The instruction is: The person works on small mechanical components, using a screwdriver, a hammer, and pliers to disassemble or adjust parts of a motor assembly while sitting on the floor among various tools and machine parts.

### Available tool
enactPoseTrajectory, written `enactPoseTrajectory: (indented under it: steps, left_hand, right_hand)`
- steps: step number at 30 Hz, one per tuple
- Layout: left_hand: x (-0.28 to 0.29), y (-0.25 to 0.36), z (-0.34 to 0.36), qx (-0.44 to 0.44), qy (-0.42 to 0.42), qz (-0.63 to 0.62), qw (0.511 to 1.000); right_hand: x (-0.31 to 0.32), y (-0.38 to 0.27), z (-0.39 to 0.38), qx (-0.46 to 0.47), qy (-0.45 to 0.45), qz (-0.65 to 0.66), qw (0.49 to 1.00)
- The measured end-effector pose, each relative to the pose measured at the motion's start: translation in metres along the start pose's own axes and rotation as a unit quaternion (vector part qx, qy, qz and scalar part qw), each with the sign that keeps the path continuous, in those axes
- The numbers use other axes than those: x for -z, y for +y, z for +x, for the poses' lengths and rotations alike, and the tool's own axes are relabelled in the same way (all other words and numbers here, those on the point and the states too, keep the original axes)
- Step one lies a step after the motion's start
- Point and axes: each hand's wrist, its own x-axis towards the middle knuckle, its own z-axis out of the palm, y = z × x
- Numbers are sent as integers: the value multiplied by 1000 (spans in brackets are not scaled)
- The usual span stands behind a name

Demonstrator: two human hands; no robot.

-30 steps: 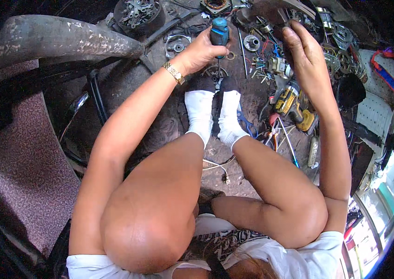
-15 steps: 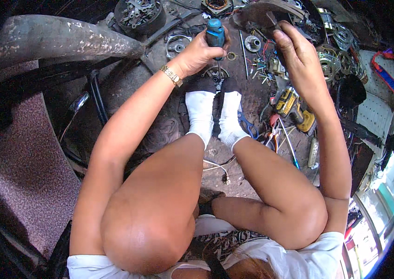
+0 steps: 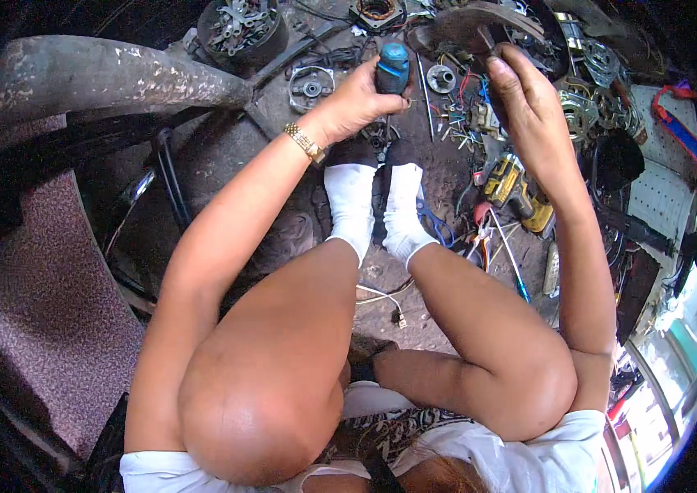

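Note:
My left hand [image 3: 361, 105] is wrapped round a blue screwdriver handle [image 3: 394, 70], held upright over a metal part [image 3: 378, 137] between my feet in white socks [image 3: 350, 197]. My right hand [image 3: 533, 123] is raised to the right of it, closed on a dark tool [image 3: 490, 39] whose shape is mostly hidden by the fingers and clutter. A round metal housing [image 3: 310, 89] lies left of the screwdriver. Small screws, wires and a metal disc [image 3: 440, 78] lie between my hands. A yellow-black cordless drill [image 3: 505, 181] rests below my right hand.
A pot of metal pieces [image 3: 242, 29] and a copper-wound ring [image 3: 376, 11] are at the top. A large grey curved tube [image 3: 110, 74] and speckled panel [image 3: 53, 312] fill the left. Pliers [image 3: 484, 238], scissors [image 3: 439, 226] and a perforated panel [image 3: 661, 197] are on the right.
My left hand and screwdriver have shifted slightly, first left, then back right and a little down. My right hand has moved slightly left since a second ago, still gripping the dark tool.

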Motion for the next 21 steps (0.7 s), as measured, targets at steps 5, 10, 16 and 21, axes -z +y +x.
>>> enactPoseTrajectory:
  steps: [5,10,16,21]
  left_hand:
    - [7,5,3,-53,48,0,997]
    - [15,33,1,-83,71,49,993]
    - [11,41,-7,-72,46,-42,995]
    - [6,35,-12,-59,62,-38,996]
  right_hand:
    - [1,7,-2,19,20,7,1000]
    - [17,8,-7,-112,13,102,988]
    - [19,24,-22,-107,72,149,980]
    - [20,30,-27,-156,48,178,970]
